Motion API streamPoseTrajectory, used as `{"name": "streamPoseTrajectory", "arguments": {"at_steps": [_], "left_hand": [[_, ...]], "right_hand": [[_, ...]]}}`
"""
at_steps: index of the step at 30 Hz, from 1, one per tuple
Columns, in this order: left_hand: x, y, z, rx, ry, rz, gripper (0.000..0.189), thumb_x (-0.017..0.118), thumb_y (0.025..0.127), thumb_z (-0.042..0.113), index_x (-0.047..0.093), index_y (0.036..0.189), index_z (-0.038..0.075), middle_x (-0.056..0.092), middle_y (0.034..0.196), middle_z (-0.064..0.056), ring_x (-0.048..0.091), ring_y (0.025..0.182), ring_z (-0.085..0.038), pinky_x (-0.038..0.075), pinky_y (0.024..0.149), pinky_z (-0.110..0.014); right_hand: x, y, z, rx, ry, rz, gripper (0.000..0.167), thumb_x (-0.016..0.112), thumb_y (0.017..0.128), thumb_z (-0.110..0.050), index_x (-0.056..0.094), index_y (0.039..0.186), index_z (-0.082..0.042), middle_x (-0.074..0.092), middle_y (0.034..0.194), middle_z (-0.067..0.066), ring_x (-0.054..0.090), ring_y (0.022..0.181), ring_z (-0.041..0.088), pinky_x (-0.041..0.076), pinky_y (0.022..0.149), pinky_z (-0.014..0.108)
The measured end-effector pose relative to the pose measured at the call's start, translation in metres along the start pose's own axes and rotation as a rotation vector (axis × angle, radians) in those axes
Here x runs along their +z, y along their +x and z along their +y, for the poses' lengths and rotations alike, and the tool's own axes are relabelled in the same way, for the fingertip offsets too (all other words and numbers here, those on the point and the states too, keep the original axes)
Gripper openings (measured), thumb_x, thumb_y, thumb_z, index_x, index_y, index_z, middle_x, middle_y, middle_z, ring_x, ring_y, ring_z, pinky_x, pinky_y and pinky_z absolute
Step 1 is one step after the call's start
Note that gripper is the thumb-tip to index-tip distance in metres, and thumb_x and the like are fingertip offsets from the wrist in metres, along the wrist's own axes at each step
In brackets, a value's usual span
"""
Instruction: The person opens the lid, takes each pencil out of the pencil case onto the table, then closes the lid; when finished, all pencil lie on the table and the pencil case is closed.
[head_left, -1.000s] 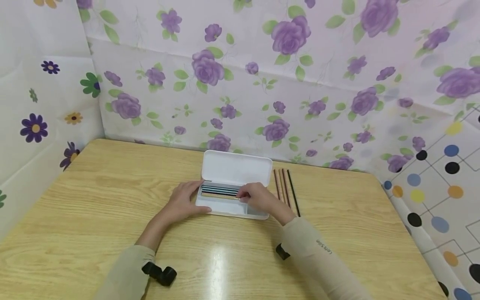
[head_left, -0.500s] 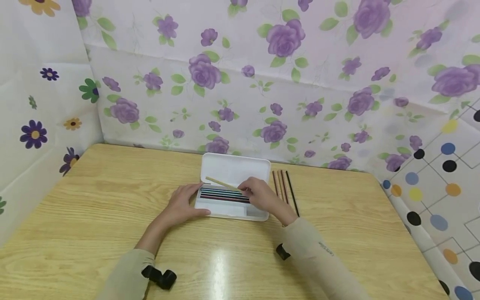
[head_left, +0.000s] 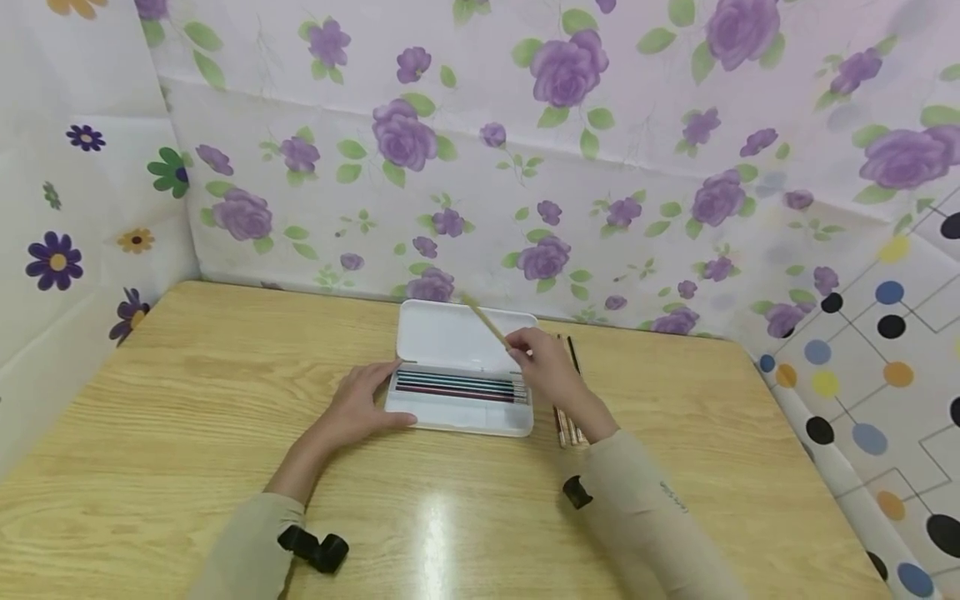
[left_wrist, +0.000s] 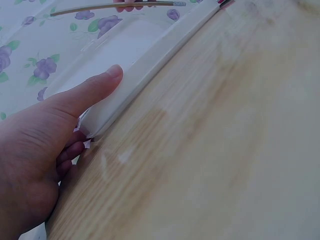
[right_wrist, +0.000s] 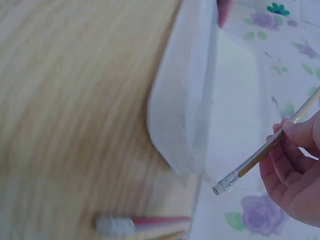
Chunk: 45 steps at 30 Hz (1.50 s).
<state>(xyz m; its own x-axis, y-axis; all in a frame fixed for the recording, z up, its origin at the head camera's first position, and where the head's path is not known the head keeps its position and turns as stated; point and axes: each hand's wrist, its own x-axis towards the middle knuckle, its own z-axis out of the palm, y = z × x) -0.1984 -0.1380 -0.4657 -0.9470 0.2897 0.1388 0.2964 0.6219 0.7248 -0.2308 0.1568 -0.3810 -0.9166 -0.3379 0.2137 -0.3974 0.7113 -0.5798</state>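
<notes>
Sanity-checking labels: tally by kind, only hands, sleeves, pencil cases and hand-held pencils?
Hands: 2 (left hand, right hand)
Sleeves: 2 (left sleeve, right sleeve)
Pencil cases: 1 (white pencil case, open)
Hand-held pencils: 1 (yellowish pencil, right hand)
Total: 6

Floral backdrop (head_left: 480,179) (purple), wooden table (head_left: 487,500).
</notes>
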Motion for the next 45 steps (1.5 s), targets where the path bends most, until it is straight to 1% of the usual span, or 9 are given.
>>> {"name": "streamPoseTrajectory", "arguments": {"at_steps": [4, 8, 11, 15, 21, 29, 34, 37, 45], "left_hand": [[-0.001, 0.0, 0.001, -0.001, -0.002, -0.011, 0.097, 0.082, 0.072, 0.047, 0.039, 0.147, 0.003, 0.041, 0.145, -0.022, 0.032, 0.131, -0.042, 0.021, 0.106, -0.06], [-0.002, 0.002, 0.002, -0.004, -0.006, -0.015, 0.097, 0.082, 0.072, 0.046, 0.038, 0.148, 0.004, 0.04, 0.145, -0.021, 0.031, 0.131, -0.042, 0.02, 0.106, -0.059], [-0.002, 0.002, 0.002, -0.007, -0.006, -0.02, 0.097, 0.082, 0.073, 0.046, 0.038, 0.148, 0.004, 0.041, 0.145, -0.022, 0.031, 0.131, -0.042, 0.021, 0.105, -0.059], [-0.002, 0.001, 0.002, -0.012, -0.007, -0.029, 0.097, 0.082, 0.072, 0.046, 0.038, 0.148, 0.004, 0.041, 0.145, -0.021, 0.032, 0.131, -0.041, 0.021, 0.106, -0.059], [-0.003, 0.002, 0.002, -0.004, -0.003, -0.025, 0.095, 0.082, 0.073, 0.045, 0.039, 0.147, 0.003, 0.041, 0.145, -0.022, 0.032, 0.13, -0.043, 0.021, 0.105, -0.06], [-0.002, 0.002, 0.002, 0.007, 0.004, -0.022, 0.094, 0.081, 0.074, 0.044, 0.039, 0.147, 0.002, 0.042, 0.144, -0.022, 0.033, 0.13, -0.043, 0.02, 0.106, -0.059], [-0.001, 0.002, 0.002, 0.006, -0.002, -0.021, 0.094, 0.082, 0.073, 0.044, 0.04, 0.147, 0.003, 0.042, 0.144, -0.022, 0.034, 0.129, -0.042, 0.021, 0.106, -0.058], [-0.001, 0.002, 0.002, 0.003, 0.001, -0.019, 0.094, 0.082, 0.073, 0.044, 0.04, 0.146, 0.003, 0.043, 0.144, -0.022, 0.034, 0.129, -0.042, 0.022, 0.105, -0.058], [-0.002, 0.002, 0.003, 0.002, 0.001, -0.024, 0.095, 0.082, 0.073, 0.044, 0.039, 0.147, 0.002, 0.042, 0.144, -0.023, 0.034, 0.129, -0.042, 0.022, 0.106, -0.059]], "right_hand": [[-0.014, -0.001, 0.007, 0.024, 0.01, 0.041, 0.015, 0.06, 0.093, 0.0, 0.065, 0.106, 0.005, 0.067, 0.096, 0.013, 0.063, 0.089, 0.027, 0.053, 0.078, 0.04], [-0.029, -0.004, 0.014, 0.042, 0.011, 0.04, 0.019, 0.059, 0.095, -0.001, 0.063, 0.111, 0.008, 0.067, 0.099, 0.017, 0.063, 0.092, 0.03, 0.052, 0.081, 0.042], [-0.038, -0.007, 0.021, 0.089, 0.019, 0.018, 0.024, 0.057, 0.096, -0.006, 0.061, 0.116, 0.008, 0.066, 0.102, 0.018, 0.061, 0.094, 0.031, 0.051, 0.08, 0.043], [-0.047, -0.011, 0.034, 0.194, 0.054, -0.002, 0.027, 0.057, 0.097, -0.011, 0.061, 0.118, 0.006, 0.065, 0.105, 0.017, 0.06, 0.096, 0.03, 0.051, 0.078, 0.041], [-0.057, -0.015, 0.054, 0.269, 0.088, -0.014, 0.029, 0.058, 0.096, -0.01, 0.059, 0.118, 0.009, 0.062, 0.109, 0.022, 0.06, 0.1, 0.034, 0.054, 0.08, 0.039], [-0.063, -0.028, 0.079, 0.364, 0.121, -0.04, 0.032, 0.055, 0.097, -0.008, 0.056, 0.121, 0.013, 0.059, 0.111, 0.026, 0.06, 0.099, 0.035, 0.055, 0.078, 0.036], [-0.064, -0.034, 0.092, 0.451, 0.184, -0.067, 0.032, 0.055, 0.098, -0.008, 0.054, 0.121, 0.014, 0.058, 0.112, 0.027, 0.061, 0.097, 0.036, 0.054, 0.082, 0.04], [-0.063, -0.038, 0.098, 0.478, 0.206, -0.088, 0.032, 0.055, 0.098, -0.008, 0.054, 0.121, 0.014, 0.057, 0.113, 0.028, 0.062, 0.097, 0.036, 0.054, 0.082, 0.041], [-0.057, -0.051, 0.111, 0.484, 0.097, -0.1, 0.031, 0.059, 0.096, -0.011, 0.058, 0.118, 0.012, 0.062, 0.107, 0.023, 0.063, 0.088, 0.028, 0.054, 0.074, 0.036]]}}
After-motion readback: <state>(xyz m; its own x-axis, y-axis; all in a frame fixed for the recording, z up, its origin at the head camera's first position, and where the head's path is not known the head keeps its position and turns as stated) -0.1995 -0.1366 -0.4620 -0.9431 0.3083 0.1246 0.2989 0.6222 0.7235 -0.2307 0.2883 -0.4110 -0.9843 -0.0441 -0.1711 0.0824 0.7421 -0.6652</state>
